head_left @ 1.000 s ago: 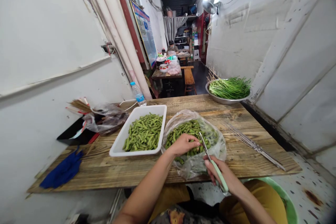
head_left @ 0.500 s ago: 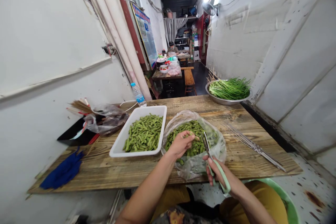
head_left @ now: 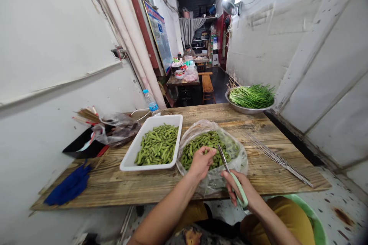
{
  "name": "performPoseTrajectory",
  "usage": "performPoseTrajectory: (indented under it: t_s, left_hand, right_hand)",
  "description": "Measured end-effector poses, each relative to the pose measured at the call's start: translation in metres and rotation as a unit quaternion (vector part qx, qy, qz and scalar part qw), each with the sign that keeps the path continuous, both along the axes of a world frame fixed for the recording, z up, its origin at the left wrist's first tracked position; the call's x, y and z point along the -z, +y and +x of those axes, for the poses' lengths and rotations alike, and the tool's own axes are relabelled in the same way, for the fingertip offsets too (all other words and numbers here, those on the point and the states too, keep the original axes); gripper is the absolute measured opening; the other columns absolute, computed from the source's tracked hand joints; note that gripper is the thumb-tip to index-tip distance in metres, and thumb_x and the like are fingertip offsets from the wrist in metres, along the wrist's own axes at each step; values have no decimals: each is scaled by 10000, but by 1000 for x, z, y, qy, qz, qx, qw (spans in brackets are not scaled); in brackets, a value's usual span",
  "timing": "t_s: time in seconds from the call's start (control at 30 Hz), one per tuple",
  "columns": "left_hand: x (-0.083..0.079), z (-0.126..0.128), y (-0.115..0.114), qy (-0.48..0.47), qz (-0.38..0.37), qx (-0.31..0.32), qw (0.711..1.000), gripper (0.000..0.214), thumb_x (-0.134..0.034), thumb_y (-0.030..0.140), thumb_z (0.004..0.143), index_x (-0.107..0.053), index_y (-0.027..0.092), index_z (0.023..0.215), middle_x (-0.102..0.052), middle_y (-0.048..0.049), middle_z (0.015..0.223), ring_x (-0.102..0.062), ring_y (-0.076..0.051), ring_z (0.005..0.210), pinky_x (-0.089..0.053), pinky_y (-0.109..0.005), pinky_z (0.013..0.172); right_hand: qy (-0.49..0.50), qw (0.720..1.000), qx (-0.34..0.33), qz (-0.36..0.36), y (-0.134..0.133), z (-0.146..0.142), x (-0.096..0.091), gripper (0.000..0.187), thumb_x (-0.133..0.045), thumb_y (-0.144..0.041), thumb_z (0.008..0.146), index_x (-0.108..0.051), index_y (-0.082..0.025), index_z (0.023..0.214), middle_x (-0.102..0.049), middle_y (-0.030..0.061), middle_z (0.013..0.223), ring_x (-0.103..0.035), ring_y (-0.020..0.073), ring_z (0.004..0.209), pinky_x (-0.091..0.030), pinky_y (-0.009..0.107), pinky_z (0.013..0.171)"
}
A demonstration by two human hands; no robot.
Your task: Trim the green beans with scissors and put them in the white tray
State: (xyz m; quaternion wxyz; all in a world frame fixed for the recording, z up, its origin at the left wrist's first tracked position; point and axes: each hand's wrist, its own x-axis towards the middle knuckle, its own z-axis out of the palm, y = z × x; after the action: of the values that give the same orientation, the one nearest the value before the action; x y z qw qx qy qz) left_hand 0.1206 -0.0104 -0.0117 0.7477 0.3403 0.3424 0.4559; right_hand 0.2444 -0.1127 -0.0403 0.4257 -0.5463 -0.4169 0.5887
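2 bare hands are at the wooden table (head_left: 115,189), and the action centres on the clear plastic bag (head_left: 237,164) with its heap of green pods (head_left: 205,138)! The left hand (head_left: 202,160) is over that heap, thumb and fingertips drawn together in a pinch; I cannot tell whether a pod sits between them. Over to the right hand (head_left: 238,187), gripping the green-handled scissors (head_left: 224,160), blades looking nearly closed, tips pointing up and away beside the left fingertips. Just left of the bag, 1 white tub (head_left: 149,168) carries more pods. Off to the right lie thin metal skewers (head_left: 281,162), and 1 steel bowl (head_left: 250,111) brims with long greens (head_left: 254,96) at the far edge.
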Motion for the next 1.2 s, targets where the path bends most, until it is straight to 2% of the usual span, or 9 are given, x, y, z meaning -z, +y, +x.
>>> performPoseTrajectory:
  t_s: [0.17,0.3,0.43,0.53,0.63,0.73,0.93,1.07,1.2]
  left_hand:
    - [-2,-17,29,-29,7,27,999,186,-609,214,657,-446,167,734,-511,58,581,-288,-11,366,-198,-172,412]
    - [1,-16,47,193,148,44,969,128,-517,267,740,-555,173,819,-472,52,486,-411,-81,417,-325,-205,465]
    - [1,-2,52,517,395,90,754,213,-557,264,754,-667,199,924,-676,-63,918,-589,-198,876,-420,-301,797]
    - [-3,10,50,635,452,148,609,257,-544,251,771,-672,231,993,-674,-82,1007,-589,-240,959,-412,-341,852]
    - [-7,20,48,665,475,182,547,246,-532,247,777,-681,228,972,-684,-97,972,-608,-247,934,-436,-337,813]
    - [-9,27,48,680,475,191,525,221,-512,233,783,-698,196,896,-690,-118,917,-617,-252,911,-446,-328,779]
    - [-6,31,58,643,487,195,558,222,-498,243,790,-708,195,845,-695,-100,893,-614,-241,891,-437,-315,765]
    - [-4,21,57,503,439,171,724,213,-541,284,771,-693,167,863,-690,-57,862,-596,-174,795,-424,-263,737]
    - [-2,7,45,321,269,241,876,303,-575,371,748,-662,103,859,-659,-48,757,-424,-63,478,-337,-200,493]
  right_hand:
    - [18,999,28,12,-3,7,7,485,-505,-620,755,-490,-193,984,-450,-81,547,-445,74,384,-400,180,333]
    - [38,998,42,4,-9,12,2,476,-470,-602,794,-489,-195,1039,-472,-55,634,-481,85,482,-444,201,431]
    - [33,999,40,-12,-13,15,-7,456,-472,-606,789,-493,-200,995,-458,-59,622,-471,87,476,-430,203,432]
    - [22,999,46,-9,-14,15,-9,475,-486,-626,763,-496,-198,969,-447,-67,601,-451,81,449,-413,199,411]
    - [17,999,48,4,-14,15,-8,487,-487,-635,753,-496,-191,953,-438,-70,585,-437,80,430,-405,203,393]
    - [15,999,45,10,-15,15,-7,477,-486,-623,763,-491,-187,958,-442,-68,589,-439,81,437,-407,202,388]
    - [17,999,41,6,-14,15,-4,487,-486,-621,761,-485,-190,989,-436,-72,590,-434,83,435,-403,202,386]
    - [-67,996,50,21,-12,22,-1,484,-448,-606,790,-492,-193,1040,-470,-60,585,-468,109,446,-411,223,409]
    - [-222,971,52,74,-9,30,-4,421,-500,-545,791,-547,-197,1023,-641,37,785,-607,214,747,-471,302,676]
